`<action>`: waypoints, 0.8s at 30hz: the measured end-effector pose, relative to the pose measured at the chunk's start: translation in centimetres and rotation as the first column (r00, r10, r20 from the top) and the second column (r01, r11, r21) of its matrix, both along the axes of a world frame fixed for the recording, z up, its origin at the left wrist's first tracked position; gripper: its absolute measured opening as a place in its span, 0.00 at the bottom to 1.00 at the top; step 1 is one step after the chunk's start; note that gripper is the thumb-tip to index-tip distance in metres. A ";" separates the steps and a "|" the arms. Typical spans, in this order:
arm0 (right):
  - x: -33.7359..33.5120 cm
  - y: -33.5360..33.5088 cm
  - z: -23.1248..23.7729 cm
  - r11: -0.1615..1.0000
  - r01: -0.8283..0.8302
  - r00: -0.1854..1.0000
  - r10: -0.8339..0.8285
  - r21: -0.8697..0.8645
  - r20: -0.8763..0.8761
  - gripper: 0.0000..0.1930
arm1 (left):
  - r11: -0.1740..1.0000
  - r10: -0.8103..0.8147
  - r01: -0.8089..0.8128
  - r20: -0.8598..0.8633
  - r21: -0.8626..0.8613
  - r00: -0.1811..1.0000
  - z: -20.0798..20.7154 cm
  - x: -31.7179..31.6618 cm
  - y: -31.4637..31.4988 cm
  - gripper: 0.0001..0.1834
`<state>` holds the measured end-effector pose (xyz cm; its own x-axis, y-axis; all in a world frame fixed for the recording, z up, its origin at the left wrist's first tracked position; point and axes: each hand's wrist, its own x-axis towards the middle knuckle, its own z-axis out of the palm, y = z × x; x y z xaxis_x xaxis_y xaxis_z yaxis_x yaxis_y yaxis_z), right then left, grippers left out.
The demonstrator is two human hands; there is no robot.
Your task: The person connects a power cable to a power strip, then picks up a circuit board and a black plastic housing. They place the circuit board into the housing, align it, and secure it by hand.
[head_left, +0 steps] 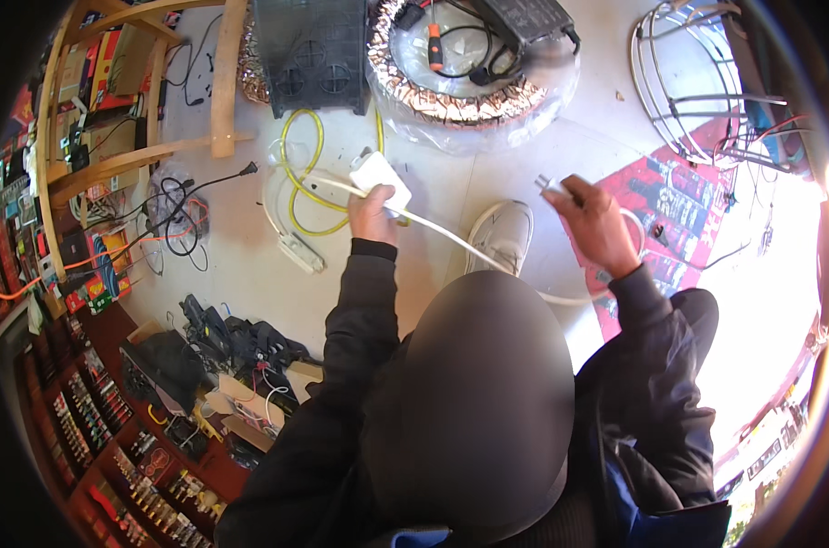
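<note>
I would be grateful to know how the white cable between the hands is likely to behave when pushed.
The white cable will probably bend rather than stay straight, since it curves round by the right hand. It seems likely to have some spring, as its stretch beside the left hand runs smoothly without sharp kinks.

The single head view, a wide fisheye, looks steeply down from the wearer's head. It takes in the left hand (374,219) and right hand (601,224) fairly near, with the floor (465,187) beyond

A black jacket (656,411) with snug cuffs (374,248) and a pale shoe (506,230) are worn.
</note>
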<state>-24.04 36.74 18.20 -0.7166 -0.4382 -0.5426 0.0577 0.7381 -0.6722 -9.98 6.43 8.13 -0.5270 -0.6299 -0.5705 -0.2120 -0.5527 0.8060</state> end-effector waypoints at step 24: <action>4.5 -6.7 1.9 0.814 -0.171 0.962 0.260 -0.555 0.084 0.12 | 0.977 0.214 -0.206 -0.229 0.058 0.950 5.8 1.9 0.3 0.29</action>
